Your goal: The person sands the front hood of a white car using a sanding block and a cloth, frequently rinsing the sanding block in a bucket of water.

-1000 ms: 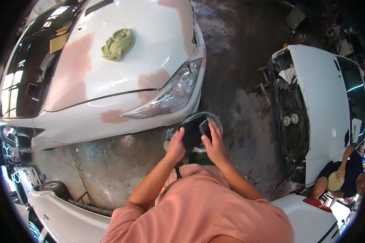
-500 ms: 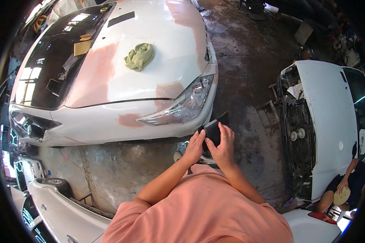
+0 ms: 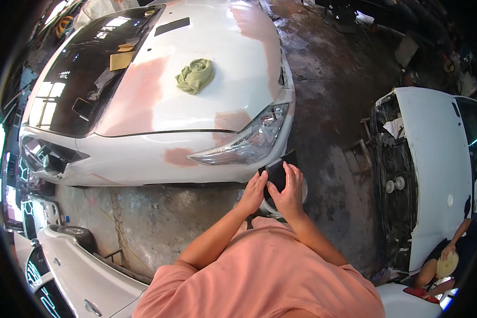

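Note:
Both hands are in front of my body, near the front corner of a white car (image 3: 222, 106). Between them is a folded black sheet that looks like sandpaper (image 3: 274, 175), one flap sticking out at the upper right. My left hand (image 3: 253, 194) closes on its left edge. My right hand (image 3: 287, 194) grips the other side, thumb across the front face. Beyond the hands lies the car's clear headlight (image 3: 252, 139). Dull pinkish patches (image 3: 179, 156) mark the fender and hood. A crumpled green cloth (image 3: 195, 77) rests on the hood.
Behind my hands a pale round container (image 3: 304, 190) shows in part. A dark flat strip (image 3: 172, 26) lies on the hood. To the right stands a white vehicle with its front stripped (image 3: 434, 159). A co-worker's hand (image 3: 450, 249) holds a yellowish round piece at lower right.
The sheet's black flap now spreads wider at the upper right, and the grey edge seen before is out of sight. The surroundings have shifted slightly rightward in view.

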